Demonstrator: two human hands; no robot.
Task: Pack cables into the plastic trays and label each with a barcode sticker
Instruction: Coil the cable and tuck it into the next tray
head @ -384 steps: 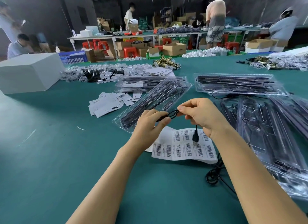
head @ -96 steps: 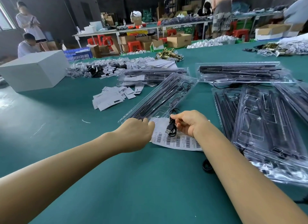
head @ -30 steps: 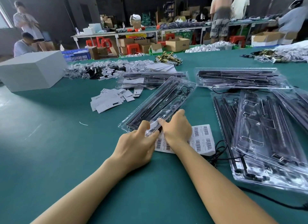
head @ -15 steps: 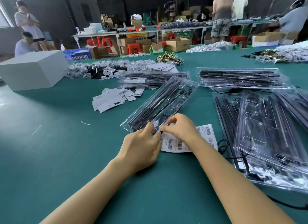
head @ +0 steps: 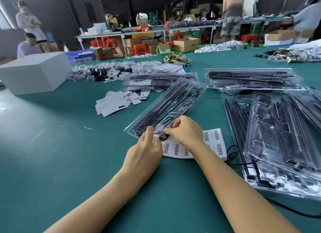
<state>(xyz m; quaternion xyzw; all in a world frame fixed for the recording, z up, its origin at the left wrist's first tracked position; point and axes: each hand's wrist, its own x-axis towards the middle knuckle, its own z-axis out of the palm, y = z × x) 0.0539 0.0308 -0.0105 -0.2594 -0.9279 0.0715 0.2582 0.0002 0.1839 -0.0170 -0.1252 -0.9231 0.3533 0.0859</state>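
Two hands at the near end of one clear plastic tray: left hand pinches its corner, right hand pinches a coiled black cable there. One barcode sheet lies beneath on the table. One tray stack right, one white box far left.

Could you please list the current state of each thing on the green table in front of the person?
Clear tray: lying flat, near end pinched by both hands.
Coiled cable: partly tucked in at that tray's near end.
Barcode sheet: flat, partly under the tray.
Left hand: pinching the tray edge.
Right hand: pressing the cable in.
White box: closed.
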